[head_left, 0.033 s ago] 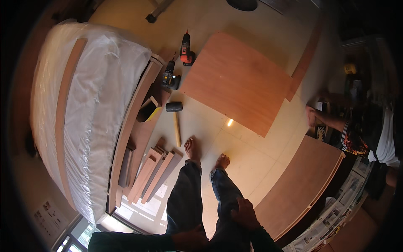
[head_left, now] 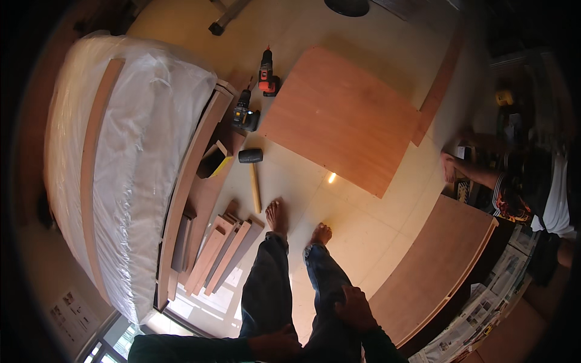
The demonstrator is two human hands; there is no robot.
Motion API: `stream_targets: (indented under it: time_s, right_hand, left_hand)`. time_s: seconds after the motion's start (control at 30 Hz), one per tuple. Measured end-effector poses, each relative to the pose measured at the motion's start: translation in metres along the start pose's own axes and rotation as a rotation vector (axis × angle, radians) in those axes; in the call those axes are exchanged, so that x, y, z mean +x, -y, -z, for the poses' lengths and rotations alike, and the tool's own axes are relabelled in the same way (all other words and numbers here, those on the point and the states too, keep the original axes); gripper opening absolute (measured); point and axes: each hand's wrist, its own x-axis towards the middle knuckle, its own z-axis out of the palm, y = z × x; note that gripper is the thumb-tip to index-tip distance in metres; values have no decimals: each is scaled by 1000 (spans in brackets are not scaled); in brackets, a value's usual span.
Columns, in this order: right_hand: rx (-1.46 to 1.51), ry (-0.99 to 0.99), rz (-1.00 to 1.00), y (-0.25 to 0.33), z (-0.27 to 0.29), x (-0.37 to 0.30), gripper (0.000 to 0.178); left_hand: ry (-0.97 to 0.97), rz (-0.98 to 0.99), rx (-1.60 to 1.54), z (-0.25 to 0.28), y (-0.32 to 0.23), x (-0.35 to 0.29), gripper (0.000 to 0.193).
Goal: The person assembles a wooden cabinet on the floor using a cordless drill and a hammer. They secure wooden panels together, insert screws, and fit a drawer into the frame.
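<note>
My left hand lies on my left thigh in dim light, its fingers resting against the jeans. Over my right knee drapes my right hand, open and holding nothing. Ahead of my bare feet is a mallet with a black head and a wooden handle. Beyond it, two cordless drills stand on the floor: a black and yellow one and an orange and black one. A large reddish-brown wooden panel lies flat to their right.
Several wooden strips are piled left of my feet. A plastic-wrapped mattress on a wooden frame fills the left side. At the right lie a curved-edge wooden panel and newspaper sheets. Another person's leg shows there.
</note>
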Motion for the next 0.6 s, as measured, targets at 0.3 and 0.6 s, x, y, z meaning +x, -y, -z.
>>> stream_targets:
  time_s: [0.3, 0.6]
  right_hand:
    - [271, -498, -109, -28, 12, 126, 60]
    - [1051, -369, -607, -70, 9, 313, 108]
  left_hand:
    - [-314, 361, -234, 167, 235, 78, 35]
    - [-1130, 688, 442, 353, 493, 95, 90]
